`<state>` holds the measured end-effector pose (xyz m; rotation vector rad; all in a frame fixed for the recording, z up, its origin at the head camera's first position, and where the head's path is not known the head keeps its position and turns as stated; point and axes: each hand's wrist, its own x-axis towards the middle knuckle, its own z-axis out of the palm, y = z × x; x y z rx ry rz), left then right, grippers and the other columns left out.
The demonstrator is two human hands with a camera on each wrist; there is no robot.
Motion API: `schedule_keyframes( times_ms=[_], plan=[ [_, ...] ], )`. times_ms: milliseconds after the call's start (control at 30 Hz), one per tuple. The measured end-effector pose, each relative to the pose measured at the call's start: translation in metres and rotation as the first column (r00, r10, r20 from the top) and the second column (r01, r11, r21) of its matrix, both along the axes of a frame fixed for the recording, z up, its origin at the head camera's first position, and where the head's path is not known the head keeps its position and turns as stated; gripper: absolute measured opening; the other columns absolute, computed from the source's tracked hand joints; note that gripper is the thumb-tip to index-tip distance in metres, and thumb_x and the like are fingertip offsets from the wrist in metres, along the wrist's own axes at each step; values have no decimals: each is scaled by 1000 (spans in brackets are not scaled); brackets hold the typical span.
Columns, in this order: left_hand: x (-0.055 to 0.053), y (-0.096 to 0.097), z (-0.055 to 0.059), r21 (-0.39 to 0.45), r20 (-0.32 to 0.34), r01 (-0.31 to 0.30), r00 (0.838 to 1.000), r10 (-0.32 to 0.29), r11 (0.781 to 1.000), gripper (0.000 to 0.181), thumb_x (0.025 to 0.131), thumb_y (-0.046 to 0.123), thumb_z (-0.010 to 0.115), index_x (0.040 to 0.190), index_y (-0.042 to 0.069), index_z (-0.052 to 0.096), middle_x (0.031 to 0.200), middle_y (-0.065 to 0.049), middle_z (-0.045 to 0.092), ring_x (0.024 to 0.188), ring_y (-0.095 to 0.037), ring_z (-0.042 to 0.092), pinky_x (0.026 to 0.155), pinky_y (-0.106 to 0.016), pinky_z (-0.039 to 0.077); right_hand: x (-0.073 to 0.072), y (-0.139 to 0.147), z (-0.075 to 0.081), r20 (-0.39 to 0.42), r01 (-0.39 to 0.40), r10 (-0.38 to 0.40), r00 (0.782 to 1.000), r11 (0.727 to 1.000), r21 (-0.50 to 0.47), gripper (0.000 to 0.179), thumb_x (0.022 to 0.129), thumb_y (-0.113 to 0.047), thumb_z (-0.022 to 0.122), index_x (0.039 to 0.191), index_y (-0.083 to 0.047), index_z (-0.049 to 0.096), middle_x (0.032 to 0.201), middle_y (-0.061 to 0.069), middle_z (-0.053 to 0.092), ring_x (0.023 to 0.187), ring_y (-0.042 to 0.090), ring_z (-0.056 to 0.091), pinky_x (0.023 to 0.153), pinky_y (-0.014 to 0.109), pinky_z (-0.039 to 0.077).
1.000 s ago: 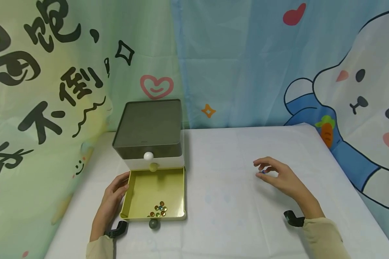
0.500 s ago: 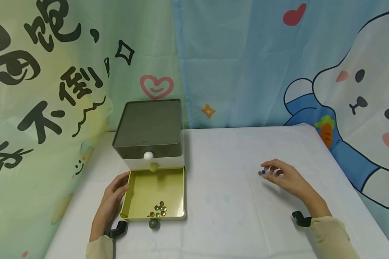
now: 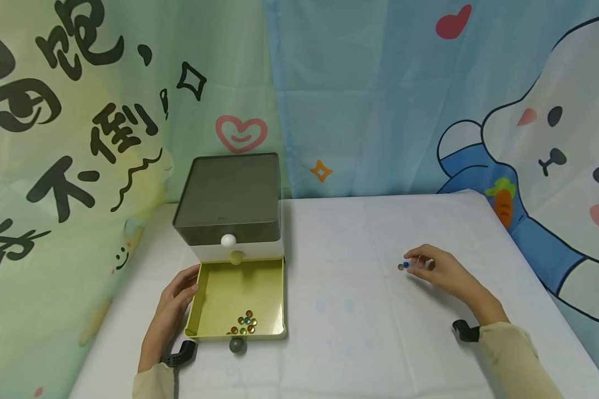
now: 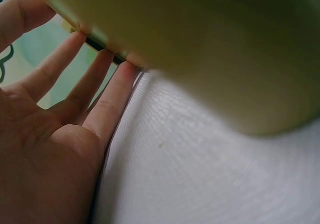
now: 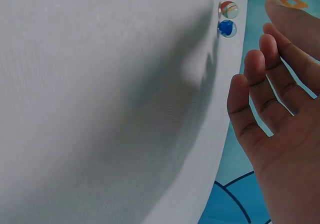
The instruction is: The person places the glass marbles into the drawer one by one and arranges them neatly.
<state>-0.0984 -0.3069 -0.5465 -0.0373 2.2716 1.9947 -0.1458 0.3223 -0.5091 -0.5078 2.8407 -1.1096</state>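
Observation:
Two glass marbles lie side by side on the white table: one with an orange-red swirl (image 5: 229, 9) and one with a blue core (image 5: 227, 28). Close beside them in the head view is my right hand (image 3: 441, 272), its fingers extended and apart from both marbles. The pulled-out yellow-green drawer (image 3: 239, 288) belongs to a small cabinet (image 3: 229, 191) with a dark lid. Several marbles (image 3: 244, 321) are gathered near the drawer's front. Along the drawer's left side, my left hand (image 3: 172, 305) touches the wall with its fingertips; the left wrist view shows those fingers (image 4: 117, 98) nearly straight.
A dark round knob (image 3: 237, 345) sticks out of the drawer's front. Above it are a white knob (image 3: 228, 240) and a yellow-green knob (image 3: 236, 257). A printed curtain (image 3: 359, 111) hangs behind the white tablecloth (image 3: 339, 310).
My right hand has drawn back to the right, and its fingers have come off the blue marble, which now lies beside the other one. The left hand and the drawer have stayed put.

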Motion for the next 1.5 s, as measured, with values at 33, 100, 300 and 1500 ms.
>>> schedule_keyframes(
  times_ms=[33, 100, 300, 1500],
  plan=[
    [0, 0, 0, -1, 0, -1, 1000, 1, 1000, 53, 109, 23, 53, 157, 7, 42, 159, -18, 44, 132, 0, 54, 102, -11, 45, -1, 0, 0, 11, 1, -1, 1000, 1000, 7, 25, 95, -13, 76, 119, -6, 71, 98, 2, 66, 86, 5, 53, 75, 22, 49],
    [0, 0, 0, 1, 0, -1, 1000, 1, 1000, 52, 109, 23, 53, 157, 7, 42, 159, -18, 44, 132, -1, 53, 102, -11, 45, -3, 2, -1, 37, 5, -6, 999, 1000, 22, 24, 96, -15, 76, 118, -6, 71, 97, 2, 66, 86, 5, 53, 76, 22, 49],
    [0, 0, -1, 4, 3, 0, 1000, 0, 1000, 52, 109, 23, 54, 157, 8, 42, 160, -18, 43, 133, 0, 53, 102, -11, 45, -9, 4, -6, 89, 8, -13, 996, 999, 52, 21, 95, -12, 76, 114, -4, 71, 97, 3, 65, 86, 6, 53, 74, 22, 49],
    [1, 1, 1, -12, 15, 0, 1000, 1, 1000, 53, 109, 25, 52, 158, 9, 41, 162, -15, 40, 133, 1, 51, 103, -10, 43, -21, -1, -14, 96, 10, -23, 995, 991, 132, 15, 95, -9, 74, 109, -8, 69, 92, 1, 59, 85, 15, 52, 72, 25, 45]
  ],
)
